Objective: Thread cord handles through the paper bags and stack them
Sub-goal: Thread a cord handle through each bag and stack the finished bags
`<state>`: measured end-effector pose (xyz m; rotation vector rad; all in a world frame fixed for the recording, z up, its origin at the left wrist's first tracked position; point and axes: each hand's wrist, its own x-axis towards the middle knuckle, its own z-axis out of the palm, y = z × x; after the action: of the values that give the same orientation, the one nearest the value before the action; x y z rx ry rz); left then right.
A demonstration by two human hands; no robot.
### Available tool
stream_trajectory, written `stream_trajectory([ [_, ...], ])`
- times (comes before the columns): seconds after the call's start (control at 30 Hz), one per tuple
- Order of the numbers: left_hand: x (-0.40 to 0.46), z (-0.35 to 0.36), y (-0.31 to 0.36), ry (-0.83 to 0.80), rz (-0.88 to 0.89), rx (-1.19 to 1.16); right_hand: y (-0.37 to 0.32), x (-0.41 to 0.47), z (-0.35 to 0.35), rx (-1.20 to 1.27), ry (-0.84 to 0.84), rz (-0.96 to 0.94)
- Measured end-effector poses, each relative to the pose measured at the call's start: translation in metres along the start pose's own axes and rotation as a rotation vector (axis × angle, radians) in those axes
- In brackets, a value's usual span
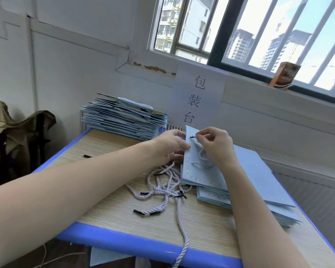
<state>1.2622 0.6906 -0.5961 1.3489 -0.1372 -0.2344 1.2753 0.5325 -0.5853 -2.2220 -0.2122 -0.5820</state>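
Pale blue paper makes up the bag in hand, which is held tipped up at the near edge of an unthreaded pile on the right of the desk. In the head view, the left hand is seen gripping the bag's top left edge, fingers pressed against the paper, while the right hand has its fingers pinched on the black tip of a twisted cord at a punched hole near the top corner. The step in hand is judged to be the threading of this cord's second end, since a loop already lies on the bag's face. The tip would next need to be pushed through the hole and drawn tight. The bag's long axis runs away from the person toward the right, its mouth edge turned left. Loose cords lie tangled at the desk's middle, and a finished stack sits at the far left.
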Motion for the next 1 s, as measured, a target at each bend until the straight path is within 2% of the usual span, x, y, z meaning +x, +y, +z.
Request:
stream_trajectory([
  [0.27, -0.002, 0.001, 0.0, -0.001, 0.049, 0.082, 0.005, 0.003, 0.007, -0.088, 0.086, -0.093],
  [0.5, -0.008, 0.007, 0.005, 0.033, 0.186, 0.147, 0.0, 0.004, 0.005, -0.101, 0.165, -0.187],
  [0.7, -0.03, 0.02, 0.022, 0.044, 0.451, 0.13, -0.021, -0.004, -0.005, 0.087, 0.33, -0.349],
  [0.8, -0.037, 0.026, 0.022, 0.101, 0.645, 0.259, -0.031, -0.008, -0.01, 0.222, 0.374, -0.385],
  [1.0, -0.038, 0.027, 0.013, 0.166, 0.977, 0.527, -0.045, -0.016, -0.022, 0.487, 0.316, -0.443],
])
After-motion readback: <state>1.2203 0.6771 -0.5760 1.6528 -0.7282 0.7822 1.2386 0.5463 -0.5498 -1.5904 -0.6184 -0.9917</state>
